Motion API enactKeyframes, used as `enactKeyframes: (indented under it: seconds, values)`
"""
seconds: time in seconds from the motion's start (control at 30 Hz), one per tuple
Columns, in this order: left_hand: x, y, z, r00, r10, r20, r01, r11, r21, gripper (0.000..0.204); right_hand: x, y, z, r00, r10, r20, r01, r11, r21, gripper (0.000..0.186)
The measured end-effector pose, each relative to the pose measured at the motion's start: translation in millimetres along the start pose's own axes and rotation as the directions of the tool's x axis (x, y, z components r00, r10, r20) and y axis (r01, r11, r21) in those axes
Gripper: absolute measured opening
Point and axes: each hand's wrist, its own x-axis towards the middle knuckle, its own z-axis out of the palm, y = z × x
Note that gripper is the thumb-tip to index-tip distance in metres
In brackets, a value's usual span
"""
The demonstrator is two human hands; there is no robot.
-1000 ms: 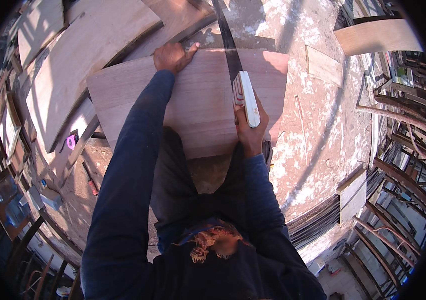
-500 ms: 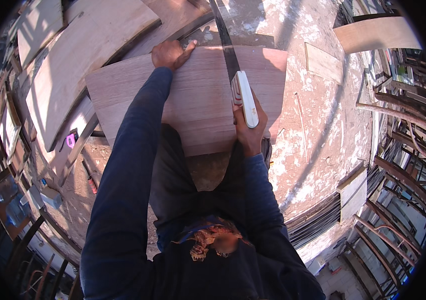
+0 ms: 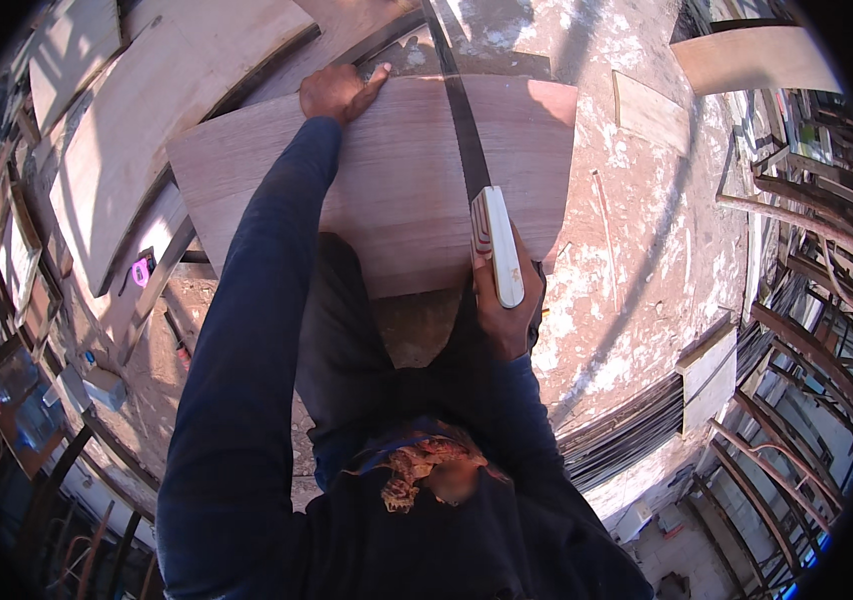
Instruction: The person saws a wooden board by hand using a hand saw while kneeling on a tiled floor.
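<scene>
Gripping the white-handled, dark-bladed handsaw [image 3: 497, 250], the right hand [image 3: 507, 315] sits near three o'clock from the centre of the view, clamped round the handle, with the blade running up towards twelve. Beneath it, the broad, pinkish-brown wooden board [image 3: 397, 180] spreads from ten to one o'clock, its near edge at the knees. At eleven, the left hand [image 3: 339, 95] rests on the board's far edge, thumb apart from the fingers; whether the fingertips hook underneath, I cannot tell.

To saw well here, I would press that left hand down firmly, well apart from the blade, and line the right forearm up with the saw. Long, even strokes with light pressure should stop the blade binding; easing off near the end should limit splintering.

Counting up: two hands, one handsaw, one board under it. Around them lie one large, pale wooden panel [image 3: 167, 120] at ten, one pink tape measure [image 3: 141, 271] at nine, one red-handled tool [image 3: 183, 352] between eight and nine, one small, pale wooden offcut [image 3: 652, 112] towards two, and one curved, tan plank [image 3: 757, 60] at two, farther out.
</scene>
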Motion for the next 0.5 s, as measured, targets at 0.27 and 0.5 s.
enactKeyframes:
  seconds: [0.27,0.5]
  values:
    - [0,4,5,0.998,0.023,-0.065,-0.023,1.000,0.001,0.074,-6,0,5,1.000,-0.017,-0.025,0.017,1.000,0.023,0.055]
    - [5,-1,11,0.998,0.007,-0.059,-0.009,1.000,-0.027,0.069,27,3,21,0.998,-0.047,-0.037,0.048,0.999,0.021,0.056]
